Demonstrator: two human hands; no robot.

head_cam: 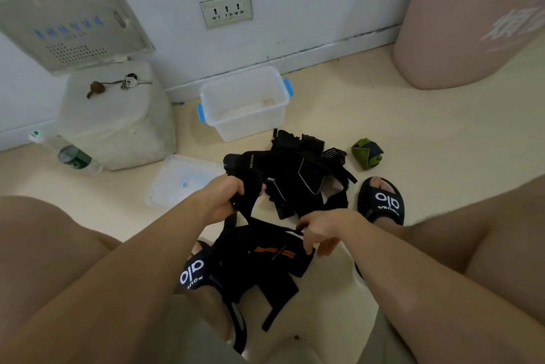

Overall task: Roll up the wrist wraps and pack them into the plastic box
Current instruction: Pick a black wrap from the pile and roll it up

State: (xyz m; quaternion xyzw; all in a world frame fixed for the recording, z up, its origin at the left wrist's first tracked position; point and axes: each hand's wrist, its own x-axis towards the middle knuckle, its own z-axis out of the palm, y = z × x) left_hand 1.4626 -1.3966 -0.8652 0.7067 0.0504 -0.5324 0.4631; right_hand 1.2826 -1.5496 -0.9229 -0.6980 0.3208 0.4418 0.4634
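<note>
My left foot's slide [193, 273] sits on the floor [354, 133] right below me, partly under the black wrap [265, 254] I am working on. This wrap has orange stripes and hangs between my hands, its lower flaps draping down to the floor. My right hand [317, 234] pinches a thin black edge of it with curled fingers. My left hand [224, 200] grips another black strap end, fingers closed round it, held a little higher.

Just beyond my hands lies the pile [295, 169] of black wraps and gloves, tangled together on the floor. My right slide [382, 201] stands beside the pile. A rolled green wrap [367, 152] lies apart to the right of it.

Left of the pile lies the clear lid [180, 183]. Farther back, near the wall, stands the open box [244, 102] with blue latches; I see no wraps in it. A bottle [66, 152] lies at the left by a white block [118, 115] with keys [128, 82] on top.
</note>
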